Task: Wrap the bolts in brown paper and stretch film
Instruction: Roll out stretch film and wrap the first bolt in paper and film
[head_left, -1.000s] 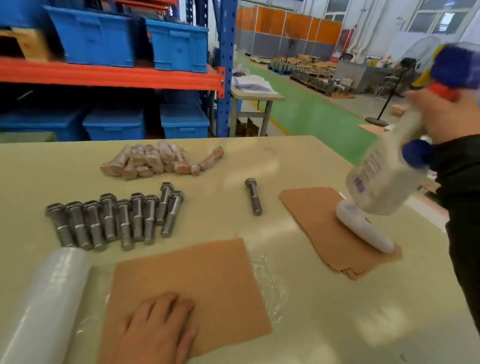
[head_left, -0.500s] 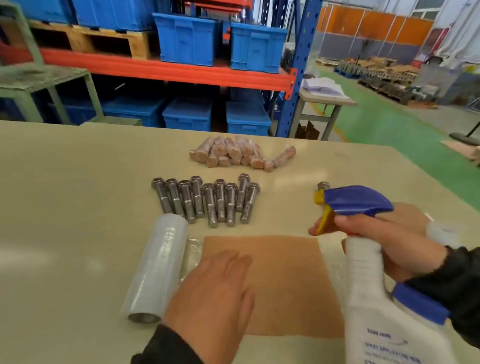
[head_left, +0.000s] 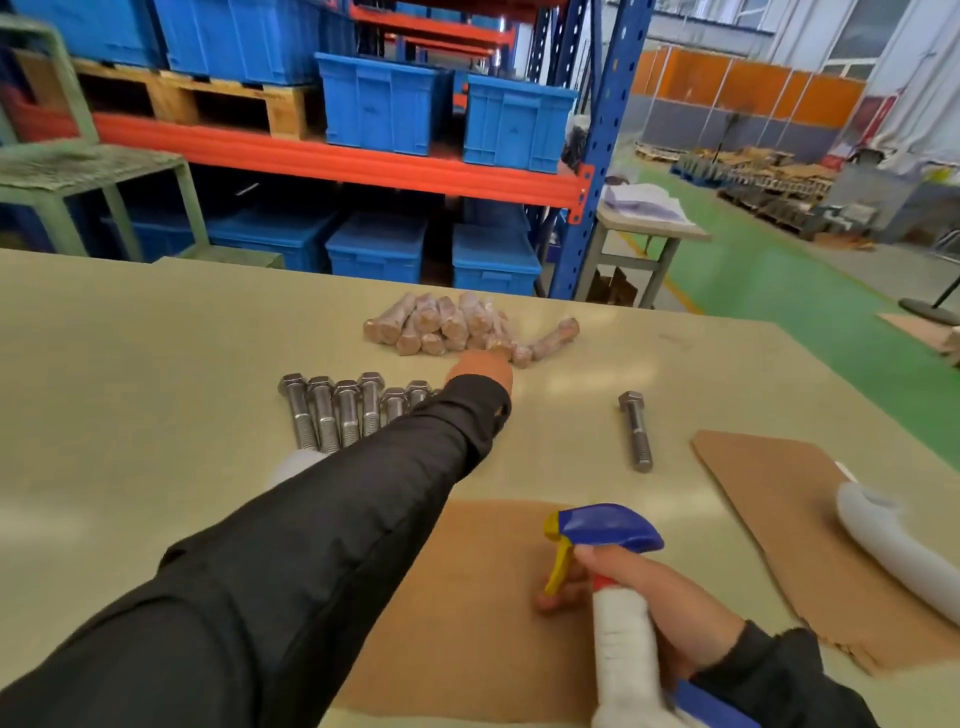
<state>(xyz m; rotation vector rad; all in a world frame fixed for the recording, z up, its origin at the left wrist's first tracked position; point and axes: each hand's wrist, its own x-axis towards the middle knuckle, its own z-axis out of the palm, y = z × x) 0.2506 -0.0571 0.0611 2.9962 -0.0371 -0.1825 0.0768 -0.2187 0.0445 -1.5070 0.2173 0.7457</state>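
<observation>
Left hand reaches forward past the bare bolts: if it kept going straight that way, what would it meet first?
Probably the pile of wrapped bolts. The left hand points away from the camera, its fingertips near the pile's near edge. Whether they touch cannot be told, as depth is unclear.

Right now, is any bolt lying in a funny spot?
Yes. One bare bolt lies alone on the table, apart from the neat row of bolts and the wrapped bolts. Nothing looks spilled or broken.
</observation>
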